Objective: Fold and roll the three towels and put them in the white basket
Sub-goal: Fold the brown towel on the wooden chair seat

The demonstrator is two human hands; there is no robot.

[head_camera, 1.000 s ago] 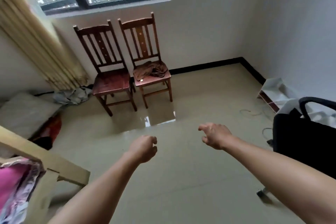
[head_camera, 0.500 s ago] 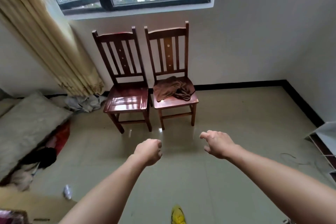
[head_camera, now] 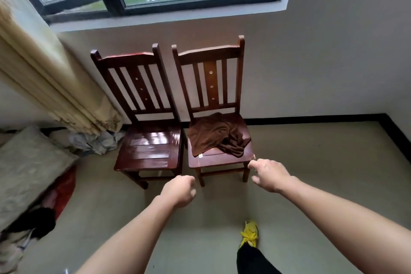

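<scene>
A crumpled brown towel [head_camera: 219,134] lies on the seat of the right wooden chair [head_camera: 220,159]. My right hand [head_camera: 268,174] hovers just off that seat's front right corner, fingers loosely curled and holding nothing. My left hand [head_camera: 179,191] is a closed fist in front of the gap between the two chairs, below seat height, also holding nothing. No white basket is in view.
A left wooden chair [head_camera: 148,149] with a bare seat stands beside the right one, both against the wall under a window. A curtain [head_camera: 51,87] hangs at left. Cushion [head_camera: 29,167] and clothes lie on the floor at left. My yellow shoe [head_camera: 249,232] is below.
The view has closed in on the two chairs. Both hands have come nearer to the right chair's seat; the right hand now sits by its front corner.
</scene>
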